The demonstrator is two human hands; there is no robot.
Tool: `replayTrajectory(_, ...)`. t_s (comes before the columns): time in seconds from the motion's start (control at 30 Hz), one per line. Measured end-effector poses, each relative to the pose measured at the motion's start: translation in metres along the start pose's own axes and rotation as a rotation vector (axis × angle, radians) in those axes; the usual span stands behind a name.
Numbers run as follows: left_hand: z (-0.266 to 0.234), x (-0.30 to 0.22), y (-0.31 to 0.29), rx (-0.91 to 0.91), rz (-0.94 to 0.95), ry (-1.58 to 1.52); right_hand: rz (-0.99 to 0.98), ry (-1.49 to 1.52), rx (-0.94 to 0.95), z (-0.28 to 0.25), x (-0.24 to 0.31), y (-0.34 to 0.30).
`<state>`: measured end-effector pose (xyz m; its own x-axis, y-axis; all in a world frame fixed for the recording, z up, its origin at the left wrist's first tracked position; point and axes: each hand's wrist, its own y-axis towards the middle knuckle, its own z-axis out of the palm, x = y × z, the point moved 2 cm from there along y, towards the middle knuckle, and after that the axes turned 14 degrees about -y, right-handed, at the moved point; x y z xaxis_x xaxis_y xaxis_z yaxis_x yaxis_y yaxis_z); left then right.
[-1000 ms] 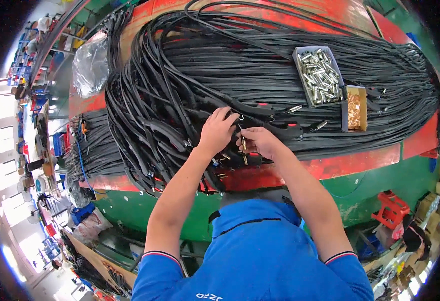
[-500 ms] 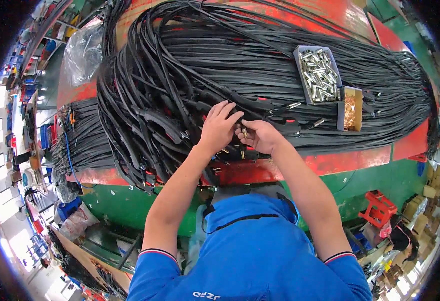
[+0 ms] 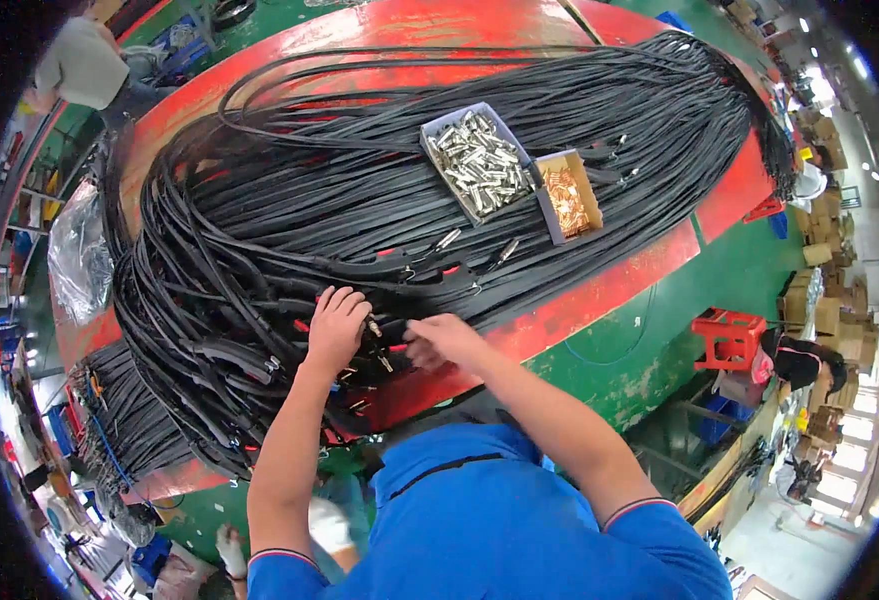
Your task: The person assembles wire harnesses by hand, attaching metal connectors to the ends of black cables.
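Note:
My left hand (image 3: 337,325) is closed around a black cable handle, its fingers bent over the top. A small metal fitting (image 3: 374,327) pokes out by its fingertips, and a brass-coloured tip (image 3: 386,363) shows just below. To the right, my right hand (image 3: 446,342) is apart from that handle, its fingers loosely bent and a little blurred, with nothing visible in them. More black handles (image 3: 384,262) lie heaped around the left hand. Two silver-tipped ends (image 3: 446,240) rest on the cables beyond the hands.
Long bundles of black cables (image 3: 319,180) cover much of the red table (image 3: 389,28). On them stand a box of silver metal sleeves (image 3: 427,140) and a smaller box of copper pieces (image 3: 549,228). Clear plastic wrap (image 3: 79,255) lies far left. A red stool (image 3: 727,338) stands right; another person (image 3: 81,65) is upper left.
The whole view has swung, so table and boxes sit further left. My right hand has moved away from my left and from the metal fitting. My left hand stays on the handle.

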<state>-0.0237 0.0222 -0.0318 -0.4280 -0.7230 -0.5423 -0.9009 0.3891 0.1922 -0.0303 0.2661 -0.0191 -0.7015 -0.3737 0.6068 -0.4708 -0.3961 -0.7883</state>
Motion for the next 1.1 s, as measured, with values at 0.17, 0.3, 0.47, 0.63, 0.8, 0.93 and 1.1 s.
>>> replayTrajectory(0.17,-0.001,0.002,0.007,0.143,-0.027,0.015,-0.058,-0.164,-0.376,-0.117,-0.067,-0.049)
replayTrajectory(0.3,-0.014,-0.013,0.029,0.276,-0.031,0.076,-0.120,-0.084,-0.693,-0.237,-0.094,-0.065)
replayTrajectory(0.47,-0.028,-0.009,0.041,0.463,-0.036,0.087,-0.308,-0.432,-0.986,-0.340,-0.050,-0.055)
replayTrajectory(0.63,-0.029,-0.012,0.056,0.262,-0.126,0.111,-0.406,-0.792,-1.037,-0.356,0.007,-0.030)
replayTrajectory(0.8,-0.015,-0.013,0.048,0.173,-0.171,0.163,-0.535,-1.135,-1.015,-0.365,0.014,0.021)
replayTrajectory(0.93,-0.017,-0.025,0.050,0.140,-0.190,0.051,-0.360,-1.334,-0.955,-0.360,0.035,0.031)
replayTrajectory(1.1,-0.002,-0.010,0.029,0.115,-0.157,0.028,-0.329,-1.460,-0.910,-0.376,0.038,0.037)
